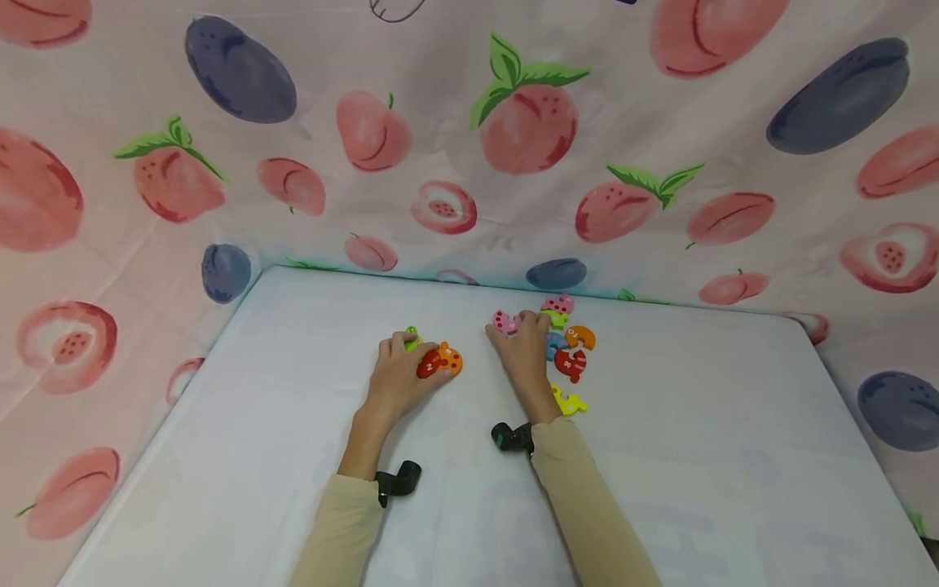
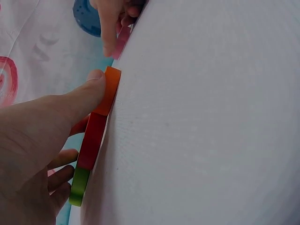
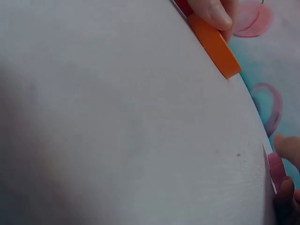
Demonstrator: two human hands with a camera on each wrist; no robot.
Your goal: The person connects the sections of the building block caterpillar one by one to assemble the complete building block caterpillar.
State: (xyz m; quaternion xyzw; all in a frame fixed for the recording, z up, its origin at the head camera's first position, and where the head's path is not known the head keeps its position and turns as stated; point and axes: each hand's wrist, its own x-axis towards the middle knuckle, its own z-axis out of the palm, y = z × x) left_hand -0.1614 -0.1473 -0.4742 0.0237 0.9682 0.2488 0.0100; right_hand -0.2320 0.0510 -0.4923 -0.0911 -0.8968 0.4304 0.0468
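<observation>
In the head view my left hand (image 1: 396, 379) holds a row of small animal-shaped puzzle pieces lying on the table. The row is a green piece (image 1: 413, 338), a red piece (image 1: 428, 365) marked 2 and an orange dotted piece (image 1: 451, 359). The left wrist view shows the thumb against the orange piece (image 2: 110, 89), with other fingers along the red piece (image 2: 92, 140) and green piece (image 2: 79, 186). My right hand (image 1: 524, 355) pinches a pink dotted puzzle piece (image 1: 504, 322) farther back. The right wrist view catches this pink piece (image 3: 276, 169) between thumb and finger.
Right of the right hand lie more puzzle pieces: pink (image 1: 559, 303), lime green (image 1: 559, 319), blue (image 1: 554, 346), orange (image 1: 582, 337), red (image 1: 570, 365) and yellow (image 1: 570, 401). The white table (image 1: 697, 456) meets a fruit-print cloth (image 1: 440, 147) at its back edge.
</observation>
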